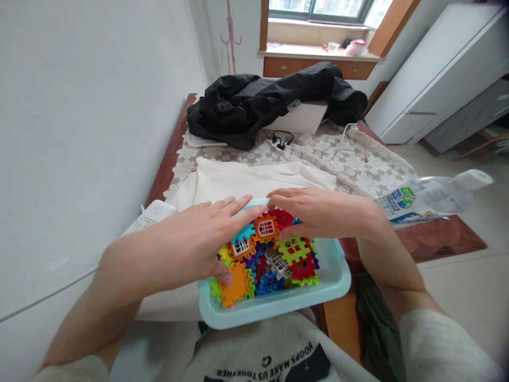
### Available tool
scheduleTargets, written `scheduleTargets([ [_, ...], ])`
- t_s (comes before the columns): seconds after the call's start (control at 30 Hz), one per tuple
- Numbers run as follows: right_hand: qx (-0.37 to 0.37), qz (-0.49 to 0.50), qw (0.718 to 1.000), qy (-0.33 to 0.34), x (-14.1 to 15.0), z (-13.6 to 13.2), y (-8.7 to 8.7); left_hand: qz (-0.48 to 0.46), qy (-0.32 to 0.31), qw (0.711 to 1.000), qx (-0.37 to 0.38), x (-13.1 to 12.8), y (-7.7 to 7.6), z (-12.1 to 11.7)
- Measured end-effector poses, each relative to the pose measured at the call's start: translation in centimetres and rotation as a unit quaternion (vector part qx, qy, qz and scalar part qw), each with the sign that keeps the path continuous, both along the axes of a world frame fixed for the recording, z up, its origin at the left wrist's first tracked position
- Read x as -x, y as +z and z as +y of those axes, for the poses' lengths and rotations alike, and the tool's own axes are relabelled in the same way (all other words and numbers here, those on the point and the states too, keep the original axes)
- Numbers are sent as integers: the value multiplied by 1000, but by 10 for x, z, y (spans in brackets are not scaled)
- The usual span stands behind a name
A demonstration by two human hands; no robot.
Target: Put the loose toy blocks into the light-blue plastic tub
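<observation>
A light blue plastic tub [334, 284] stands close in front of my body. Colourful interlocking plastic building pieces [270, 283] fill much of it, among them an orange window piece [266, 228] and a lime window piece [292, 248]. My left hand [217, 231] lies over the tub's left side with its fingers stretched toward the far rim. Its thumb touches a plain orange piece [235, 286]. Over the far right part, my right hand [306, 212] has loosely bent fingers at the far rim, the thumb low over the pieces. Neither hand visibly grips a piece.
A white cloth [254, 178] lies behind the tub on the floral tablecloth [369, 164]. To the right stands a clear plastic bottle [433, 199]. Farther back are a black jacket [254, 103] and black earphones [282, 140]. A white device [153, 215] sits by the left wall.
</observation>
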State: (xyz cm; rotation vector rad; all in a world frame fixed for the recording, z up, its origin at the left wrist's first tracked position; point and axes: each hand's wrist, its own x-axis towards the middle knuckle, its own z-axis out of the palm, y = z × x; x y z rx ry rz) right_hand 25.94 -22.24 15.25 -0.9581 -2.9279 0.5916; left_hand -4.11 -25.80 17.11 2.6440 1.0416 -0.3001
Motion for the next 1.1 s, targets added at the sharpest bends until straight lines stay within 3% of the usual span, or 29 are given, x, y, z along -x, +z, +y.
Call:
scheduleTargets([
  [0.2,-3,6,1000,0,0,0,-1,51,30,998,-5,-20,-6,4],
  [0.43,17,-14,1000,-13,2,3,6,-1,19,1000,-3,-6,-4,9],
  [0.57,11,7,999,-43,4,15,1,-8,45,999,-29,-13,-7,9],
  [0.77,66,-111,991,-17,7,45,-11,36,93,995,1,-29,-7,30],
  [0.97,112,-89,990,-14,14,53,-13,11,47,995,90,-26,-9,58],
  [1.1,86,-96,991,-36,13,49,-12,-27,40,997,53,-24,-13,63],
])
